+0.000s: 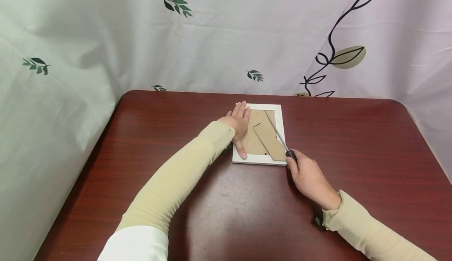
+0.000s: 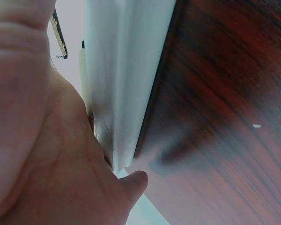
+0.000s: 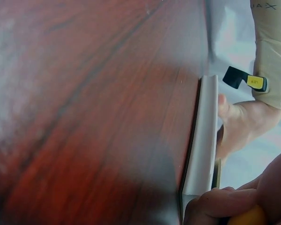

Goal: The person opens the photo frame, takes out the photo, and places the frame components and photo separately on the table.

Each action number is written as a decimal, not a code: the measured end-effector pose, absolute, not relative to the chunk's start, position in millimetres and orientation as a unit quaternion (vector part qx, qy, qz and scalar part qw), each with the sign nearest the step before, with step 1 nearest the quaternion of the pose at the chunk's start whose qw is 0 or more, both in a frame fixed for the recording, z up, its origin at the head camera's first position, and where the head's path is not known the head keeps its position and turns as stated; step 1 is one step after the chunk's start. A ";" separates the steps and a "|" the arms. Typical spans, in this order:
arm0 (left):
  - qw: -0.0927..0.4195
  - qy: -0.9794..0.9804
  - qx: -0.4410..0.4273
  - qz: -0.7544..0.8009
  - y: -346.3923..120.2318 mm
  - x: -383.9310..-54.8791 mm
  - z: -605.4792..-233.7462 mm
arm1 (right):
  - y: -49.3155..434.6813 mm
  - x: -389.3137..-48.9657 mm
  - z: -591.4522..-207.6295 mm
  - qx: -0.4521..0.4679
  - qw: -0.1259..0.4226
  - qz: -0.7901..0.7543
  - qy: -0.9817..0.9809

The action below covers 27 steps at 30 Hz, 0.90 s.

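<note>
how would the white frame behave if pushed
The white frame would probably slide rather than tip, since it lies flat on the glossy table. It likely stays stiff, given its straight, thick-looking sides. The left hand resting on it may add drag.

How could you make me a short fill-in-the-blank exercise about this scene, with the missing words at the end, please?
1. The picture frame lies with its ____ facing up, so its easel stand shows.
2. The slender tool in the right hand is a ____.
3. In the head view, the left hand rests on the ____ side of the picture frame.
4. Under the picture frame is a dark red ____.

Missing words: back; screwdriver; left; table.
</note>
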<state>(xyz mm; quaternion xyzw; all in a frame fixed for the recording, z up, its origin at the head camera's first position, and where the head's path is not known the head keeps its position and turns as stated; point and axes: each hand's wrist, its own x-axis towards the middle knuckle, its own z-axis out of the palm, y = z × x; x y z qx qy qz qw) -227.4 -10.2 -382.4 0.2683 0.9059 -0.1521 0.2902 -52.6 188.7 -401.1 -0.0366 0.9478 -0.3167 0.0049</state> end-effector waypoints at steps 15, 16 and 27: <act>0.277 0.909 0.272 -0.154 -10.2 -221.4 -375.5 | 187.8 -53.6 -399.3 -0.029 0.016 -0.330 0.943; 0.274 0.909 0.274 -0.155 -10.4 -220.0 -373.4 | 187.8 -53.6 -399.2 -0.029 0.016 -0.331 0.943; 0.270 0.907 0.276 -0.169 -10.6 -221.4 -375.8 | 187.7 -54.6 -398.7 -0.033 0.009 -0.335 0.942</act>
